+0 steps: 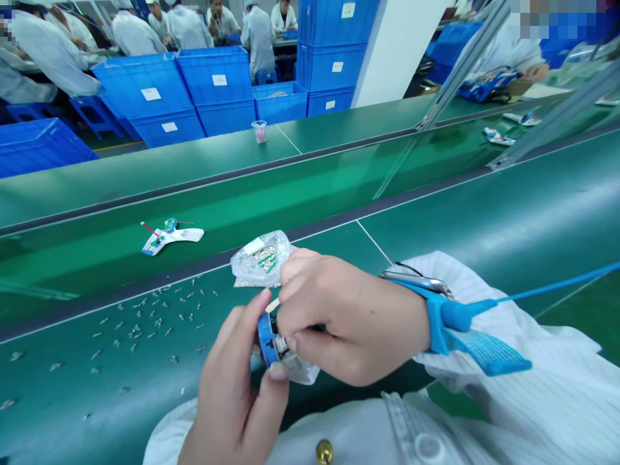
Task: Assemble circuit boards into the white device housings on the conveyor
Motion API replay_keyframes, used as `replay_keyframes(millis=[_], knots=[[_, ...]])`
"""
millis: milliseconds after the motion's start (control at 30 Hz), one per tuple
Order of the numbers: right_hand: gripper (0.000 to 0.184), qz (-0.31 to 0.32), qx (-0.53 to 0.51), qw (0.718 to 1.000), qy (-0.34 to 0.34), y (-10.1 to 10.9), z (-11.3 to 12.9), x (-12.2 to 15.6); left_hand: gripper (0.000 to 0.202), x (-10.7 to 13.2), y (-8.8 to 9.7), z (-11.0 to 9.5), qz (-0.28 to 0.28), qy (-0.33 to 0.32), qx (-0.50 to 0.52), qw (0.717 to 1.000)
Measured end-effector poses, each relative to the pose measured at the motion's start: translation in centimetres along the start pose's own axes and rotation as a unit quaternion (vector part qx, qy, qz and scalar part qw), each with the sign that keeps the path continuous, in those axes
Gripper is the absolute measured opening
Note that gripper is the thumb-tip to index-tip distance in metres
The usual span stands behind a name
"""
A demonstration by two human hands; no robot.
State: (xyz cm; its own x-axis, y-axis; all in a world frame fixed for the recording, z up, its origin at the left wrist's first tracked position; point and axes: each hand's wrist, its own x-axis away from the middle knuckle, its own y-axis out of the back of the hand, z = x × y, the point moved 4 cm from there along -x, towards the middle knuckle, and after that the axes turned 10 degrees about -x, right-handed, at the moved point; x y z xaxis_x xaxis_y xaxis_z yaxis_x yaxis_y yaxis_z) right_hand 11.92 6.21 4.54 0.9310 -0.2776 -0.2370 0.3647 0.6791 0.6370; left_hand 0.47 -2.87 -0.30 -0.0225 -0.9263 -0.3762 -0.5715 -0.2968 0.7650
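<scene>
Both hands pinch a small blue-ringed part (268, 339) just above the near edge of the green bench mat (72, 413): the left hand (232, 394) from below, the right hand (353, 323), with its blue wrist strap (448, 316), curled over it. A clear plastic bag (261, 257) lies just behind, with tiny metal pieces (145, 320) scattered to the left. Beyond run a green conveyor belt (290, 200), blue crates (217, 84) and white-coated workers (256, 32).

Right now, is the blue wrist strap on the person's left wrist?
No, the blue wrist strap wraps the wrist of the right hand; the left hand, pinching the small blue-ringed part, shows none.
</scene>
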Motion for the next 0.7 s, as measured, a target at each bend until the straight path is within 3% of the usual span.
replay_keyframes(millis=[133, 367, 500, 567, 633, 667, 700], knots=[[0.027, -0.025, 0.005, 1.000, -0.007, -0.4, 0.2, 0.3, 0.057, 0.2, -0.6, -0.6, -0.003, -0.003, -0.107, 0.994], [0.024, -0.080, 0.001, 0.996, -0.043, -0.6, 0.8, 1.1, 0.040, 0.0, -1.2, -2.0, -0.027, 0.003, -0.210, 0.977], [0.025, -0.045, -0.016, 0.995, -0.082, -1.1, -1.3, 0.8, 0.045, -0.9, -2.2, -1.7, 0.011, -0.016, -0.227, 0.974], [0.025, -0.026, -0.015, 0.990, -0.138, -0.4, -3.7, 0.8, 0.051, -1.1, -2.8, -1.1, 0.039, 0.004, -0.209, 0.977], [0.025, -0.074, 0.028, 0.966, -0.248, 2.2, -7.3, 1.3, 0.057, -0.9, -3.1, -0.3, 0.059, 0.055, -0.169, 0.982], [0.025, -0.127, 0.068, 0.936, -0.321, 4.2, -9.3, 2.0, 0.059, -0.8, -3.2, 0.2, 0.071, 0.088, -0.146, 0.983], [0.024, -0.197, 0.117, 0.889, -0.396, 6.5, -11.3, 2.9, 0.059, -0.6, -3.3, 0.7, 0.087, 0.116, -0.124, 0.982]])
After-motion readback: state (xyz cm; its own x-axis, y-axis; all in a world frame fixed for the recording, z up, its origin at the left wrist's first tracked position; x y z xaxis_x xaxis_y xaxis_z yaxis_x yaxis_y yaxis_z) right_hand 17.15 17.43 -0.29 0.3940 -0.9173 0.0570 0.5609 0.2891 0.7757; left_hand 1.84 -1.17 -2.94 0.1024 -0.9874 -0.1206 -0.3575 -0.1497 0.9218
